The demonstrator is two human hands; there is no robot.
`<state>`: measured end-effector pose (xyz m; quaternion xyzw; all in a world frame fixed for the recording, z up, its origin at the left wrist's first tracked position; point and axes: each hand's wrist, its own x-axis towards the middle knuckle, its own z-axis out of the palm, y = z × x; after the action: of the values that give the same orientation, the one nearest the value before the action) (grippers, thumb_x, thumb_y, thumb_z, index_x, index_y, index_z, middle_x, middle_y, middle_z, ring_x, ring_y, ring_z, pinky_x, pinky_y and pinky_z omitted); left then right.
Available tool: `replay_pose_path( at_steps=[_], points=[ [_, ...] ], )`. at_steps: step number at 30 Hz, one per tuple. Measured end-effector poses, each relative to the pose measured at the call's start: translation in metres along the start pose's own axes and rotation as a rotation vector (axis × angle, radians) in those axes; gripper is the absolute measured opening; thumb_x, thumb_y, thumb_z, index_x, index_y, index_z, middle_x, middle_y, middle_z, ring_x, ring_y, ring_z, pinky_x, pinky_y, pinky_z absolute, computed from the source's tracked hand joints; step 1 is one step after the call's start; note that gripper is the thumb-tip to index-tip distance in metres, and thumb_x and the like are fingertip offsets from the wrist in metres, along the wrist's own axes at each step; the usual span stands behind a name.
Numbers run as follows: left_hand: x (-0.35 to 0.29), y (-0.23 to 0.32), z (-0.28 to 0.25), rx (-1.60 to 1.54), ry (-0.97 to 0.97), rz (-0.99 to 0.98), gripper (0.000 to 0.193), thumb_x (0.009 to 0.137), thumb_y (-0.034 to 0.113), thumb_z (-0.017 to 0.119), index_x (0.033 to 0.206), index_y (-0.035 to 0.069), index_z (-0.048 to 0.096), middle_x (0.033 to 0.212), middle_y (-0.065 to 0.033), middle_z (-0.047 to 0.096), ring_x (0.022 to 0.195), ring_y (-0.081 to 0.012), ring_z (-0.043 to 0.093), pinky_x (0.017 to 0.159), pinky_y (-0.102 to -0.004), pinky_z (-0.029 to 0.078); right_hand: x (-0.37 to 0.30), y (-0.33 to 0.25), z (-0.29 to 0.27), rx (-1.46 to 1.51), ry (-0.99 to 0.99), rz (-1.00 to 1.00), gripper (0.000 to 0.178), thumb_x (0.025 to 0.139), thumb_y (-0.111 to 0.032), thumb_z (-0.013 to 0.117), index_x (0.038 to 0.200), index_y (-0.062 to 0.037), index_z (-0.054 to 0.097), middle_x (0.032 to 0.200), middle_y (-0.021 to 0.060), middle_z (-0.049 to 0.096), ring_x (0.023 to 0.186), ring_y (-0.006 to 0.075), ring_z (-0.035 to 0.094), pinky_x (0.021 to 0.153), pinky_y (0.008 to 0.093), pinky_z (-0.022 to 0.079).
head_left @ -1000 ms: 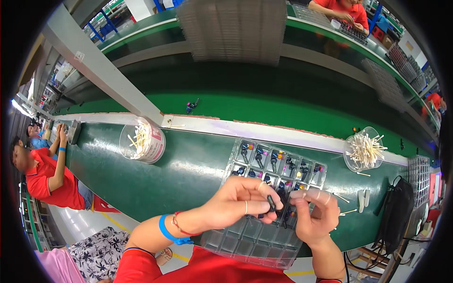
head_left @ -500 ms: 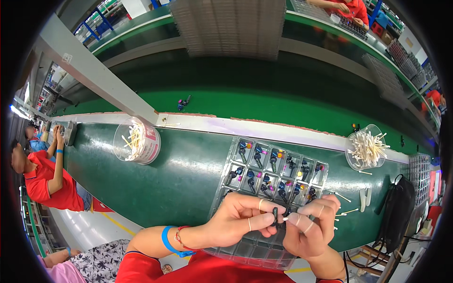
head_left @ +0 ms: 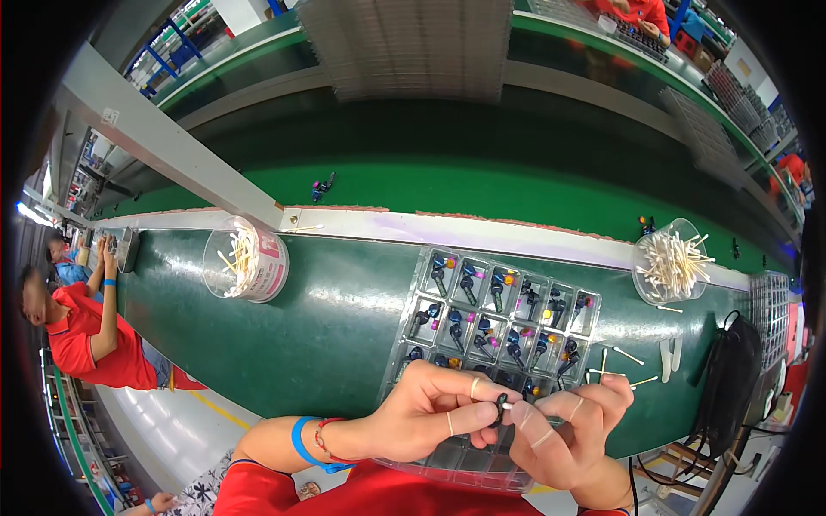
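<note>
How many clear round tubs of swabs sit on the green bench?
2: one tub at the bench's left, one tub at its right beyond the compartment tray. None seem hidden.

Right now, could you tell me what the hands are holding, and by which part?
The left hand pinches a small dark part at its lower end between thumb and fingertips; the right hand meets it, its own grip unclear.

Left hand (head_left: 430, 417) and right hand (head_left: 564, 430) meet over a clear plastic compartment tray (head_left: 413, 301), pinching a small dark part (head_left: 502, 404) between them. The tray sits on a dark green bench (head_left: 335, 335), with a clear tub of cotton swabs (head_left: 669, 262) off to the right.
</note>
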<state>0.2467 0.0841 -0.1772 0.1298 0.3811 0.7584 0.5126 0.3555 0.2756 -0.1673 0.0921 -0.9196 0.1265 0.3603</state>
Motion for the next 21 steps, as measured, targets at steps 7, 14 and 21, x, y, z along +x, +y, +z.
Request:
replay_pose_path(
  at_steps=[7,14,21],
  points=[
    [-0.0001,0.0017,0.0006,0.034,-0.002,0.000,0.025,0.105,0.003,0.062,0.127,-0.008,0.070,0.109,-0.0156,0.071,0.089,-0.0156,0.071,0.075,-0.0292,0.060,0.0006,-0.0027,0.0061,-0.017,0.052,0.014,0.019,0.076,-0.025,0.082,0.094,-0.0205,0.079,0.083,-0.0056,0.054,0.086,0.0177,0.047,0.099,0.0489,0.035],
    [0.0004,0.0018,0.0014,0.085,0.014,0.024,0.025,0.105,0.001,0.061,0.127,-0.006,0.071,0.107,-0.0155,0.071,0.087,-0.0161,0.071,0.073,-0.0285,0.060,0.0018,-0.0041,0.0057,-0.041,0.031,0.001,0.017,0.082,-0.029,0.081,0.095,-0.0188,0.080,0.084,-0.0058,0.053,0.088,0.0177,0.046,0.099,0.0488,0.034],
    [-0.0003,-0.0044,0.0037,0.161,0.070,0.090,0.025,0.104,-0.002,0.060,0.127,-0.006,0.071,0.105,-0.0129,0.070,0.086,-0.0149,0.071,0.073,-0.0278,0.061,-0.0010,-0.0027,0.0107,-0.089,0.037,-0.016,0.021,0.088,-0.035,0.076,0.097,-0.0170,0.080,0.082,-0.0058,0.051,0.086,0.0177,0.043,0.095,0.0472,0.033]
  ],
)
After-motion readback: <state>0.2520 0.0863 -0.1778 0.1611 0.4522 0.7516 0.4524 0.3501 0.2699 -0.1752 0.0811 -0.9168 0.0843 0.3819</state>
